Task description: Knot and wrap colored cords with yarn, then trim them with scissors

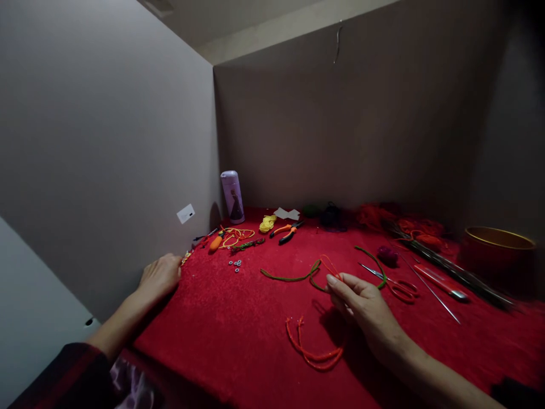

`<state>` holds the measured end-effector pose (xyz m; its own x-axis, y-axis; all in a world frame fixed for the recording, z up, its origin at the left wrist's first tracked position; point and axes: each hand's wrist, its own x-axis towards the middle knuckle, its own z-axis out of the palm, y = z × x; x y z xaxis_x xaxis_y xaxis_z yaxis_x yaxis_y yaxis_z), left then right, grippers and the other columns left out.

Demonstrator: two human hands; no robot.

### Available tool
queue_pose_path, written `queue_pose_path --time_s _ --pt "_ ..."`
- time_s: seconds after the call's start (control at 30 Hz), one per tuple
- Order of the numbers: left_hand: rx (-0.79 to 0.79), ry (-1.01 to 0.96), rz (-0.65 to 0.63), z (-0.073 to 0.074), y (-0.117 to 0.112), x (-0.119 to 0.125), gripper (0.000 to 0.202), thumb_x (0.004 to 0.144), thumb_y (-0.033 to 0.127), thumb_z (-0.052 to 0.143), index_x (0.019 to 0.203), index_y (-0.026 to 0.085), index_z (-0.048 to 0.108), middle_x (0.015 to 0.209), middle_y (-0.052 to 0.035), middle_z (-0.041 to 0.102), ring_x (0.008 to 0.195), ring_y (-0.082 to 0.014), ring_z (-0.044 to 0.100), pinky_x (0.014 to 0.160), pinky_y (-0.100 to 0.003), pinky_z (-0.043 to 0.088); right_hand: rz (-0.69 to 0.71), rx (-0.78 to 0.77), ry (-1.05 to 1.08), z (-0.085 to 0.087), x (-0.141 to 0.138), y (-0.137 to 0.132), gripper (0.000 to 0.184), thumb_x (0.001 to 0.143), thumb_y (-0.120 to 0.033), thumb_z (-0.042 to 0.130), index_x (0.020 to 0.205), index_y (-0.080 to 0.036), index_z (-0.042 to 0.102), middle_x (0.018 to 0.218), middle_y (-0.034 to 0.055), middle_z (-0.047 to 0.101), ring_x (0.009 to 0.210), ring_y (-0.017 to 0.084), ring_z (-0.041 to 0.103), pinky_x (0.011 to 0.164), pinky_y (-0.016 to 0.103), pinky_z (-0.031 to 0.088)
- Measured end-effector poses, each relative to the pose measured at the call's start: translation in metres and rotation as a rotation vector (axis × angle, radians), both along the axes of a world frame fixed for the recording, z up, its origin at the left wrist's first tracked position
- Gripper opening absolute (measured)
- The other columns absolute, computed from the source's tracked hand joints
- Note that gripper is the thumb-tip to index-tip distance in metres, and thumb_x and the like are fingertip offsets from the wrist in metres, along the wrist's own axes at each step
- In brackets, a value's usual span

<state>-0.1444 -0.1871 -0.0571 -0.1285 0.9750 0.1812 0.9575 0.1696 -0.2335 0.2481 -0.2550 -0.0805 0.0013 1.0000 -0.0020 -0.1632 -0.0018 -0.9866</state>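
My right hand (361, 304) hovers over the red cloth-covered table (238, 329), fingers pinched on a thin red cord loop (330, 264) that lies tangled with a green cord (293, 277). An orange-red braided cord (313, 351) lies just left of and below that hand. My left hand (159, 275) rests curled on the table's left edge by the wall, with nothing visible in it. Red-handled scissors (395, 286) lie right of my right hand.
At the back stand a lilac bottle (232, 196), orange pliers (287, 230), yellow cord (268, 222), an orange-yellow cord tangle (230, 236) and small metal rings (235, 264). Long needles (447, 270) and a gold-rimmed red tin (496, 250) sit at the right. Walls close in left and behind.
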Motion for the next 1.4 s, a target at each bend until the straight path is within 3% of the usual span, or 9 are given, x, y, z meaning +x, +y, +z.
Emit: queue_pose_path --time_s 0.1,0.27,0.4,0.5,0.77,1.03,1.4 --pt "0.062 0.066 -0.051 0.0 -0.001 0.003 0.037 0.084 0.023 0.031 0.086 0.015 0.067 0.097 -0.0178 0.064 0.089 -0.0308 0.062 0.07 -0.037 0.048 -0.006 0.006 -0.002 -0.001 0.0 0.001 0.042 0.067 -0.054 0.066 0.057 -0.019 0.046 0.045 -0.0078 0.03 0.042 0.006 0.022 0.041 0.022 0.014" --pt "0.105 -0.089 -0.308 -0.016 0.012 -0.003 0.043 0.089 0.031 0.029 0.114 0.014 0.06 0.126 -0.0133 0.057 0.119 -0.0242 0.05 0.102 -0.035 0.037 0.009 0.006 -0.009 -0.004 0.001 0.005 0.042 0.065 -0.055 0.065 0.058 -0.019 0.047 0.043 -0.0077 0.031 0.04 0.006 0.022 0.04 0.022 0.014" --pt "0.065 -0.221 -0.306 -0.037 0.023 -0.015 0.056 0.089 0.043 0.031 0.126 0.006 0.051 0.138 -0.0181 0.046 0.131 -0.0268 0.037 0.109 -0.04 0.029 0.001 -0.001 -0.013 -0.002 0.001 0.003 0.041 0.065 -0.055 0.066 0.059 -0.018 0.048 0.043 -0.0078 0.031 0.04 0.006 0.022 0.04 0.022 0.014" --pt "0.033 -0.238 -0.308 -0.045 0.024 -0.019 0.063 0.089 0.046 0.028 0.131 0.002 0.045 0.143 -0.0197 0.038 0.135 -0.0274 0.029 0.111 -0.042 0.025 -0.012 -0.002 -0.002 0.0 -0.001 0.001 0.042 0.065 -0.055 0.066 0.059 -0.018 0.049 0.044 -0.0075 0.031 0.041 0.006 0.022 0.04 0.021 0.014" --pt "0.051 -0.205 -0.317 -0.041 0.022 -0.016 0.064 0.089 0.048 0.03 0.131 0.003 0.046 0.144 -0.0201 0.035 0.136 -0.027 0.027 0.112 -0.041 0.022 -0.015 0.008 -0.004 0.0 0.0 0.001 0.042 0.065 -0.055 0.066 0.058 -0.018 0.048 0.044 -0.0076 0.031 0.041 0.005 0.022 0.04 0.021 0.015" --pt "-0.049 -0.194 -0.274 -0.038 0.022 -0.011 0.08 0.087 0.057 0.025 0.139 -0.004 0.03 0.149 -0.0228 0.02 0.139 -0.0285 0.015 0.113 -0.042 0.017 0.004 0.01 0.014 -0.002 0.001 0.002 0.041 0.067 -0.053 0.067 0.057 -0.018 0.046 0.044 -0.0077 0.032 0.041 0.005 0.022 0.04 0.021 0.014" --pt "0.002 -0.233 -0.31 -0.036 0.018 -0.008 0.077 0.086 0.055 0.028 0.138 -0.001 0.034 0.148 -0.0214 0.024 0.138 -0.0284 0.02 0.111 -0.042 0.022 0.004 -0.001 0.018 -0.001 0.0 0.002 0.04 0.067 -0.052 0.067 0.058 -0.018 0.048 0.044 -0.0082 0.031 0.041 0.005 0.021 0.04 0.021 0.014"
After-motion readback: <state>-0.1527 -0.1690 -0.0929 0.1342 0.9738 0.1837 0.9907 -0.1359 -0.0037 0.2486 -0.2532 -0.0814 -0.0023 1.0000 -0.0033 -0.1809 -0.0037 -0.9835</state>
